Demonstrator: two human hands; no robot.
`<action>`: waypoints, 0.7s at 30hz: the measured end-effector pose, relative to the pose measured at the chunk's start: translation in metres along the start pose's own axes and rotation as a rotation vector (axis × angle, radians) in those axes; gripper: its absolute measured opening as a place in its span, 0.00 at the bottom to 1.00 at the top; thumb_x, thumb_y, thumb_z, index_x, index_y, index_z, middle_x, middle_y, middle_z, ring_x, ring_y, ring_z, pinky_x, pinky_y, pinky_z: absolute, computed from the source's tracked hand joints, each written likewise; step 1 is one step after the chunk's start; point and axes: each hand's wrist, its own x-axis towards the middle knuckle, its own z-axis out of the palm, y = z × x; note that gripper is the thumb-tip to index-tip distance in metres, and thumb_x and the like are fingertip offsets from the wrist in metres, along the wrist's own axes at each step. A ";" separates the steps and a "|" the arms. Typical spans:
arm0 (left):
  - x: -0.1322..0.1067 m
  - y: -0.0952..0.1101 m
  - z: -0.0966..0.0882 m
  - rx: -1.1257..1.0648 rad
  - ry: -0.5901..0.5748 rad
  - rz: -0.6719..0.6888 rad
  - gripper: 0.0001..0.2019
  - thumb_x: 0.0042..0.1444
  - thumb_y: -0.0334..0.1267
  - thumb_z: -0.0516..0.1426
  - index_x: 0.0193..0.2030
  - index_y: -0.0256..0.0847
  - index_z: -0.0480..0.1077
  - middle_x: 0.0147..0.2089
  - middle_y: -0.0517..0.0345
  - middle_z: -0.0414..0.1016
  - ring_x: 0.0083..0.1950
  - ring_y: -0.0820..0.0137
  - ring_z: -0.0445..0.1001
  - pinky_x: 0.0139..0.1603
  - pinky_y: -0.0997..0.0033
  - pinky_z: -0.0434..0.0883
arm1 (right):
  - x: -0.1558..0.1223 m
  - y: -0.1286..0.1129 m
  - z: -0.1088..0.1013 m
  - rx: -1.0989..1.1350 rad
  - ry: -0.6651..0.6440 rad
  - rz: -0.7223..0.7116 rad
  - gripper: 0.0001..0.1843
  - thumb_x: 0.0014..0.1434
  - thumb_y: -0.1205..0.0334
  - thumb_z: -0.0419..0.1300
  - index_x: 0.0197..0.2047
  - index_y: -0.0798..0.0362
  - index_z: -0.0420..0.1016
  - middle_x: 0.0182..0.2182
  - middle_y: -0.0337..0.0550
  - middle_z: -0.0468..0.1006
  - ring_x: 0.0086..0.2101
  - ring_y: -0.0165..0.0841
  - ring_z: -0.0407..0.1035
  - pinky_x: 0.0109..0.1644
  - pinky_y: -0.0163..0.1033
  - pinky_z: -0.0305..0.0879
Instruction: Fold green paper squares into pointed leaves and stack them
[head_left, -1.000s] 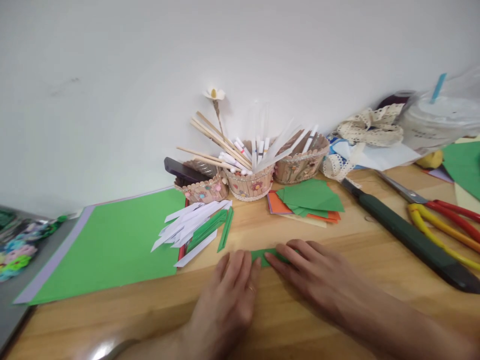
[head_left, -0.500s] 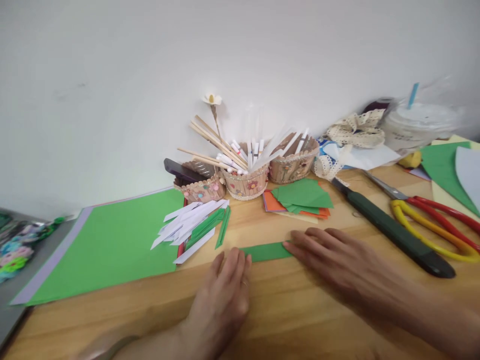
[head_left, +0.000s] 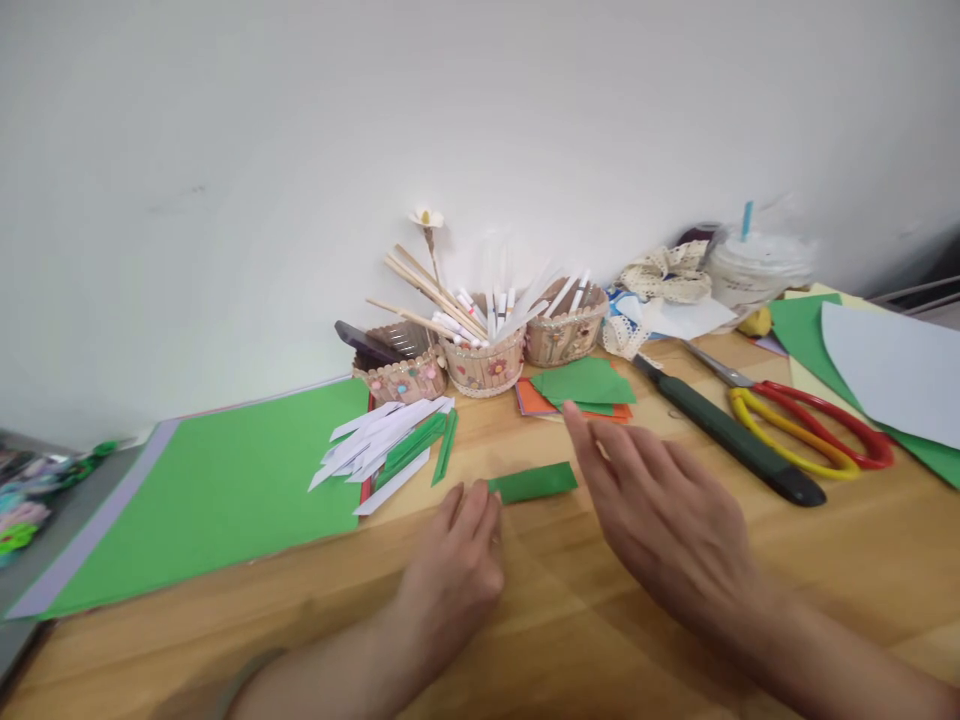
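Paper strip (head_left: 535, 484), narrow and green, has 1 end held by bunched left fingers (head_left: 470, 510), right fingers (head_left: 589, 455) apart nearby.

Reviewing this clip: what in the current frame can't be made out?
In the head view:
- Green paper strip: left end hidden by the left hand.
- Dark slab: lower part hidden by the left basket.
- Cup: print too small and blurred.
- Colourful pile: blurred, cut off by the left edge.

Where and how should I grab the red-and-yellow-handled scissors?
Probably take the scissors by their loop handles, coming from the near right: these angle that way, while the blades point toward the wall and the dark green-handled tool lies along the left.
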 end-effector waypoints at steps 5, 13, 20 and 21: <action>0.001 0.001 0.003 -0.020 0.029 -0.030 0.13 0.56 0.24 0.48 0.43 0.24 0.72 0.38 0.44 0.73 0.46 0.60 0.70 0.47 0.61 0.68 | -0.007 -0.021 0.002 0.212 -0.083 -0.168 0.21 0.54 0.78 0.46 0.50 0.61 0.66 0.34 0.49 0.72 0.34 0.39 0.64 0.35 0.42 0.62; -0.002 -0.004 0.006 -0.032 -0.008 -0.011 0.13 0.56 0.25 0.50 0.46 0.23 0.70 0.35 0.46 0.71 0.42 0.62 0.69 0.43 0.62 0.69 | -0.008 -0.041 0.028 0.320 -0.212 -0.184 0.13 0.57 0.73 0.51 0.46 0.59 0.67 0.32 0.45 0.70 0.32 0.37 0.62 0.36 0.42 0.60; -0.005 -0.001 0.005 0.018 -0.101 -0.011 0.14 0.56 0.27 0.53 0.49 0.23 0.70 0.41 0.41 0.72 0.50 0.58 0.68 0.48 0.59 0.68 | -0.026 0.008 0.029 0.093 -0.208 -0.193 0.19 0.55 0.76 0.50 0.51 0.61 0.66 0.32 0.47 0.70 0.33 0.39 0.63 0.34 0.42 0.58; -0.005 -0.001 0.005 0.022 -0.105 -0.008 0.14 0.56 0.27 0.53 0.49 0.24 0.70 0.41 0.40 0.73 0.50 0.58 0.68 0.48 0.59 0.68 | -0.029 0.013 0.029 0.072 -0.204 -0.200 0.20 0.55 0.76 0.49 0.52 0.61 0.65 0.32 0.47 0.70 0.32 0.38 0.63 0.34 0.42 0.58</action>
